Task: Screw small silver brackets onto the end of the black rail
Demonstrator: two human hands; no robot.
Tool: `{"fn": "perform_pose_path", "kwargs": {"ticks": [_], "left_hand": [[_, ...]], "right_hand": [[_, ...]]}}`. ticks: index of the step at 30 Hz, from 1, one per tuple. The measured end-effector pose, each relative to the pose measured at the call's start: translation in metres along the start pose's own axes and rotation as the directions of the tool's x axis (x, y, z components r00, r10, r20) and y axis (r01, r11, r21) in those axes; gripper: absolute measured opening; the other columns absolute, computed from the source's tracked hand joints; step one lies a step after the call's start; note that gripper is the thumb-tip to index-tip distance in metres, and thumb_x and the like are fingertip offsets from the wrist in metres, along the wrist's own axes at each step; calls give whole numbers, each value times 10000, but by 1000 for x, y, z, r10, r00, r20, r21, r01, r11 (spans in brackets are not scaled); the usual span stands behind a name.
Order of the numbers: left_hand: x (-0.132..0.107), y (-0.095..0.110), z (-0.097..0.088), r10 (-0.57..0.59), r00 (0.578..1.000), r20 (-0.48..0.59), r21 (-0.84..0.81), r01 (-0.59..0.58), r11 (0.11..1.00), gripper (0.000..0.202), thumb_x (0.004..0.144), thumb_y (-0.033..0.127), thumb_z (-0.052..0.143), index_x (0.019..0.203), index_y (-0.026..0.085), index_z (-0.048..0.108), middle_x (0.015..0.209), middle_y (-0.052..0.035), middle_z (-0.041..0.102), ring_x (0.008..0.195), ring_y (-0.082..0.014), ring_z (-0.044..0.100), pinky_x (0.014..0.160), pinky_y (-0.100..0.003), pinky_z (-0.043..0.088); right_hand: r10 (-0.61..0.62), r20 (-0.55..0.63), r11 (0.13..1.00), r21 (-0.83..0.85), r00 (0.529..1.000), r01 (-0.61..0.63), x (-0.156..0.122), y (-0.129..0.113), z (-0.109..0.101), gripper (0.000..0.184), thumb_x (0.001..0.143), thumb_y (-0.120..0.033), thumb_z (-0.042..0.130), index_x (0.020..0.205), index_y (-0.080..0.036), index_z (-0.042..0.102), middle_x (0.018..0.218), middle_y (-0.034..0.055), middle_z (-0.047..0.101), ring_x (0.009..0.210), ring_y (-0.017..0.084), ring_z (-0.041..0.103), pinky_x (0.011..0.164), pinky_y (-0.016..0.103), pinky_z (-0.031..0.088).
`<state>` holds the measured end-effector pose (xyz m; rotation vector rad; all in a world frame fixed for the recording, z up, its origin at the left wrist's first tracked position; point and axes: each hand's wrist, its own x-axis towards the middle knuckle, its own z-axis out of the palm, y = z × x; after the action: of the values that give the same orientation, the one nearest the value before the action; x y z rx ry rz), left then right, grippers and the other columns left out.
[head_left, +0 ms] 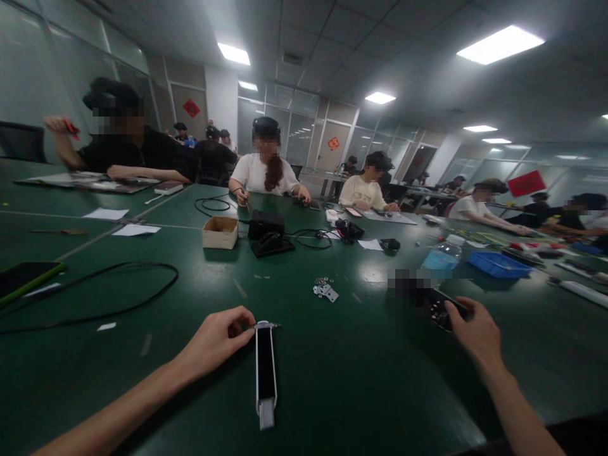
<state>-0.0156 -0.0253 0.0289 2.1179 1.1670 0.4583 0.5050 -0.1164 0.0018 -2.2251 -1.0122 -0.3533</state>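
My left hand (218,335) is closed in a pinch at the far end of a narrow white-framed bar (266,367) with a black middle. The bar lies lengthwise on the green table, a grey-white tab (266,413) sticking out of its near end. A thin metal pin (275,325) crosses its far end by my fingertips. Over on the right, my right hand (477,329) grips a dark, flat, phone-like device (441,311), thumb on its face; its far part is blurred out. Between the hands, farther off, lies a small pile of metal plates and nuts (325,291).
A cardboard box (220,233) and a black device (266,227) stand ahead. A bottle with blue liquid (441,254) and a blue tray (498,265) are at right. A black cable (175,278) and green-edged phone (28,278) lie left. Several people sit around the tables.
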Motion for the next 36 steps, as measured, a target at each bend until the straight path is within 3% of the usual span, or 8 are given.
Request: {"fn": "perform_pose_path", "kwargs": {"ticks": [10, 14, 18, 23, 24, 27, 32, 36], "left_hand": [[2, -3, 2, 5, 1000, -13, -1, -5, 1000, 355, 818, 469, 482, 925, 165, 629, 782, -20, 637, 690, -179, 577, 621, -273, 448], [3, -9, 3, 4, 1000, -6, -11, -4, 1000, 330, 819, 452, 502, 947, 172, 621, 778, -7, 633, 677, -166, 575, 608, -256, 439], [2, -7, 3, -16, 1000, -12, -11, 15, 1000, 270, 791, 382, 529, 909, 162, 631, 739, -3, 614, 650, -156, 559, 598, -247, 429], [2, -4, 3, -23, 999, -32, -25, 23, 999, 255, 791, 373, 539, 889, 156, 632, 742, -4, 610, 654, -146, 544, 597, -237, 423], [2, -4, 2, -23, 999, -29, -23, 23, 999, 255, 796, 373, 537, 891, 156, 631, 752, -6, 612, 660, -146, 544, 599, -237, 424], [1, -5, 2, -2, 1000, -27, 6, 2, 1000, 244, 809, 362, 533, 893, 155, 631, 767, -9, 616, 670, -143, 546, 605, -231, 425], [-1, -8, 0, 47, 998, -32, 53, -45, 998, 243, 828, 358, 526, 916, 158, 634, 790, -14, 616, 674, -139, 542, 607, -226, 427], [-3, -9, -1, 63, 998, -28, 57, -62, 996, 245, 835, 349, 521, 922, 151, 636, 803, -20, 615, 665, -137, 537, 590, -224, 424]], "right_hand": [[69, 93, 997, -29, 993, -66, 4, -5, 7, 589, 704, -581, 454, 1058, -126, 575, 1059, 165, 614, 967, 317, 570, 824, 420, 435], [62, 11, 998, -9, 998, -62, 0, -10, -3, 618, 715, -603, 408, 1054, -112, 570, 1026, 179, 613, 959, 335, 567, 830, 451, 434], [-73, -228, 997, -53, 971, 62, -14, -25, -15, 568, 762, -577, 351, 994, -114, 586, 966, 200, 591, 1021, 378, 522, 928, 492, 374], [-398, -298, 907, 11, 868, 420, -34, -77, -12, 394, 801, -496, 397, 922, -174, 590, 908, 143, 599, 927, 327, 540, 802, 455, 438], [-467, -267, 865, 60, 843, 498, -36, -91, -7, 351, 806, -468, 416, 912, -183, 591, 898, 121, 608, 898, 296, 551, 801, 434, 444], [-648, 26, 744, 237, 761, 625, -37, -134, 18, 272, 829, -393, 444, 903, -189, 607, 917, 88, 637, 881, 232, 577, 818, 374, 449], [-614, 531, 767, 226, 584, 601, -28, -185, 69, 288, 865, -269, 425, 1052, -170, 620, 1026, 95, 631, 958, 204, 570, 867, 325, 424], [-563, 609, 783, 177, 559, 596, -23, -200, 94, 268, 862, -235, 472, 1054, -163, 646, 1018, 95, 633, 949, 197, 584, 844, 291, 424]]}}
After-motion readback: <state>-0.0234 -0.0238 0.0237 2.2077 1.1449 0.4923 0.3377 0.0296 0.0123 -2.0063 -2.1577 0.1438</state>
